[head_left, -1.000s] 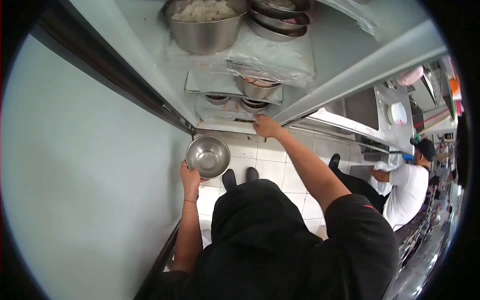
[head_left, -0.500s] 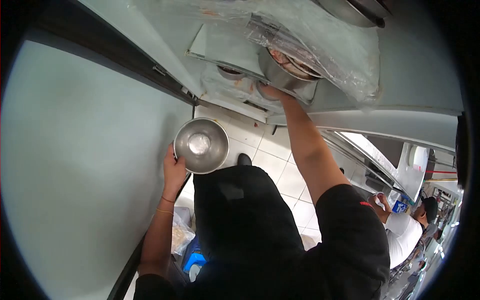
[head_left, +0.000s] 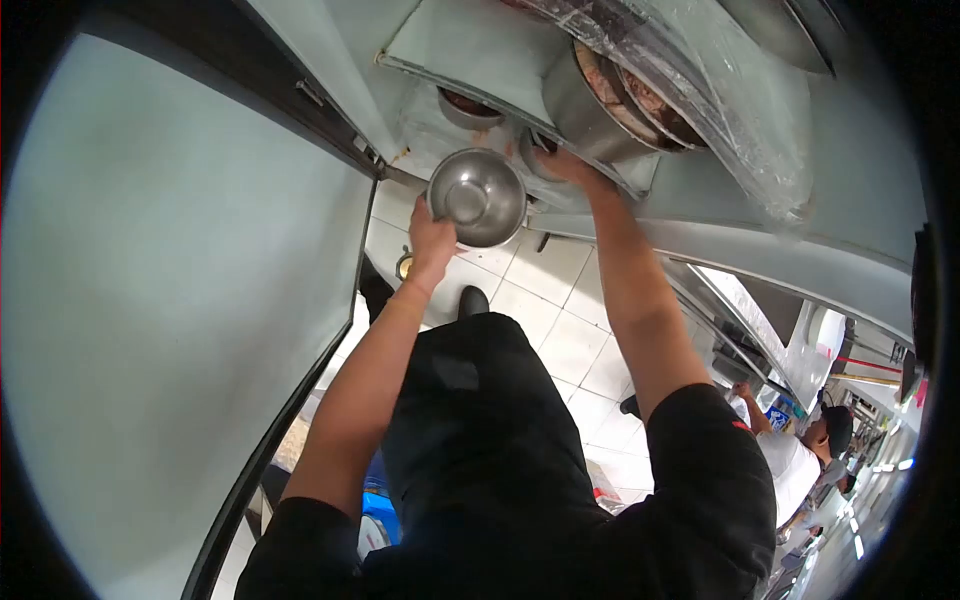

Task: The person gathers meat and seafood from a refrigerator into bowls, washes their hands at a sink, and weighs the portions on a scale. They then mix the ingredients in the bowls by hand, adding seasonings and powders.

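My left hand (head_left: pixel 433 240) grips the rim of a round metal bowl (head_left: pixel 484 205), its inside facing me and holding nothing that I can see. At the lower shelf of the cabinet, my right hand (head_left: pixel 568 165) reaches under the edge of the upper shelf (head_left: pixel 500 106). The fingers touch a smaller metal bowl (head_left: pixel 540 158), partly hidden by the hand and the shelf, and their grip is hard to make out. Left of it on the same level sits another small bowl (head_left: pixel 470 112) with dark red contents.
On the upper shelf stands a large metal pot (head_left: pixel 592 115) with food, beside plastic wrap (head_left: pixel 735 130). The wide cabinet door (head_left: pixel 190 270) stands open at left. Tiled floor (head_left: pixel 535 275) lies below. A person in a white shirt (head_left: pixel 790 465) is at lower right.
My left hand has moved up and to the right with the metal bowl, closer to the shelves. My right hand stays at the smaller bowl. The view has shifted nearer to the cabinet.
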